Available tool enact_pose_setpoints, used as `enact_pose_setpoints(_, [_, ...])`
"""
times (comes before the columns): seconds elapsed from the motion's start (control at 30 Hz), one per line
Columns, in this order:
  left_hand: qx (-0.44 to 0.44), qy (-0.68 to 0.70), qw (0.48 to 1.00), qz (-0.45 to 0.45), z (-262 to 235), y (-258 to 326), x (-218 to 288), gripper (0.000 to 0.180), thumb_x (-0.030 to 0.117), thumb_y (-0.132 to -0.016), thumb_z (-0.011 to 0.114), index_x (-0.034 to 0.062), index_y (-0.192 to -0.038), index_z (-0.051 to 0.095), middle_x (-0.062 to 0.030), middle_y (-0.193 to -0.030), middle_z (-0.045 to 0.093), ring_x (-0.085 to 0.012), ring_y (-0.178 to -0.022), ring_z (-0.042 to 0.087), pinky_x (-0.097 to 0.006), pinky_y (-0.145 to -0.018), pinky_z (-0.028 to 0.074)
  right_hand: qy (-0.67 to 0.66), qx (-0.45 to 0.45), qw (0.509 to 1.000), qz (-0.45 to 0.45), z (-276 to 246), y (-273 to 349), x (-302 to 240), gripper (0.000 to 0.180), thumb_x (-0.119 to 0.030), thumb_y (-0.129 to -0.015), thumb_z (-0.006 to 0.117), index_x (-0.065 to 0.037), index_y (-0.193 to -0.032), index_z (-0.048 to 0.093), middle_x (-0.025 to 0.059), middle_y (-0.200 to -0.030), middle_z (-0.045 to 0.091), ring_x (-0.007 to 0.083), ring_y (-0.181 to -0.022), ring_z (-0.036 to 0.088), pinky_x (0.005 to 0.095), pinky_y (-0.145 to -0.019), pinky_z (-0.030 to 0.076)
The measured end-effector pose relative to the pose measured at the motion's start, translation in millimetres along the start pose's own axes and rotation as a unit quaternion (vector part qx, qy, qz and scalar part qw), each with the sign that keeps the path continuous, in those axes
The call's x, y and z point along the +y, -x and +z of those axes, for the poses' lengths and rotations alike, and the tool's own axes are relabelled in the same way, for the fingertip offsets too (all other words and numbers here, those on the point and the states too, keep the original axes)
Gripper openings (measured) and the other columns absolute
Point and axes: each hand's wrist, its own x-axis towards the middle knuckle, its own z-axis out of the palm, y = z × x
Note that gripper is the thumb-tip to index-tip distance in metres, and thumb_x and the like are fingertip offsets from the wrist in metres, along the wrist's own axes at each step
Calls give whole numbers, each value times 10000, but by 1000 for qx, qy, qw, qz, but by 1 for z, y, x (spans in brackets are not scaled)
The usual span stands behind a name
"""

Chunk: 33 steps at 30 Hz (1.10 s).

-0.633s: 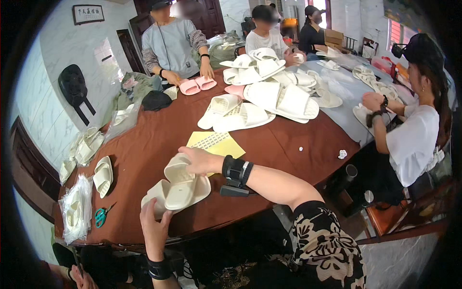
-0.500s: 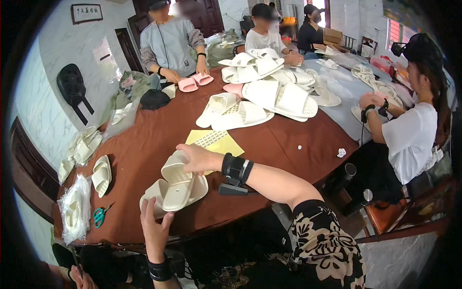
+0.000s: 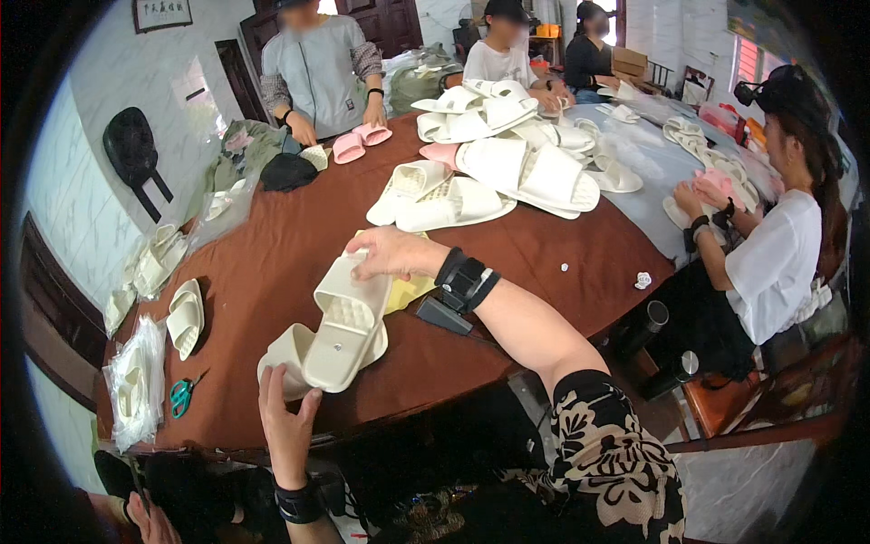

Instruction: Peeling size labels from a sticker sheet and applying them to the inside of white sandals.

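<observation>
My right hand grips a cream slipper by its toe end, with the fingers over the strap. The slipper is raised and tilted, its heel toward me; a small round mark shows on its heel. Under it lies a second cream slipper, partly covered. My left hand is open beside the heel, thumb and fingers apart, fingertips at the second slipper's edge; whether they touch it I cannot tell. A yellow sheet lies partly hidden behind my right hand and the raised slipper.
A large pile of cream slippers stands on the brown-covered table. At left are teal-handled scissors, a single slipper and a bagged pair. A black box sits by my right wrist. Several people work around; one stands behind pink slippers.
My right hand has lifted and turned the upper slipper, bringing it more upright over the other one. The yellow sheet is now mostly covered. My left hand has barely moved.
</observation>
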Motion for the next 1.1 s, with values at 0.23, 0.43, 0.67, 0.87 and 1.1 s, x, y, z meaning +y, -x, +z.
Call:
enact_pose_setpoints(0.23, [56,52,997,-22,-9,-6,-54,473,129,-837,695,-31,-1249,525,-223,-1246,558,-353,-1143,544,-399,-952,445,2,169,980,-102,-17,-5,3,488,-220,-775,711,-30,-1212,608,39,-798,629,87,-580,535,244,-468,426])
enact_pose_setpoints(0.43, [39,82,993,-75,-2,-20,-56,430,150,-856,638,-48,-1225,541,-224,-1161,617,-304,-1084,599,-346,-920,461,89,218,971,-37,-20,13,-9,440,-169,-790,652,-4,-1196,612,147,-1068,672,214,-902,650,317,-791,522])
enact_pose_setpoints(0.67, [77,31,994,-77,4,-11,-47,473,190,-854,655,-66,-1230,526,-240,-1238,559,-367,-1152,536,-395,-976,425,16,105,994,10,-11,9,-10,439,-125,-826,577,-42,-1258,579,72,-813,601,109,-426,483,255,-347,403])
enact_pose_setpoints(0.87, [81,38,993,-77,-1,-4,-50,445,144,-858,672,-44,-1239,538,-159,-1191,594,-222,-1067,573,-318,-903,460,29,141,990,-1,-30,21,-31,425,-105,-828,568,-34,-1247,584,31,-731,568,75,-429,454,232,-334,343])
enact_pose_setpoints(1.1, [125,-55,990,19,4,-1,-37,440,131,-835,679,-35,-1219,544,-181,-1119,582,-277,-1002,561,-339,-870,454,85,96,992,15,-19,28,-29,450,-98,-792,525,-79,-1234,605,51,-766,609,112,-504,535,251,-373,432])
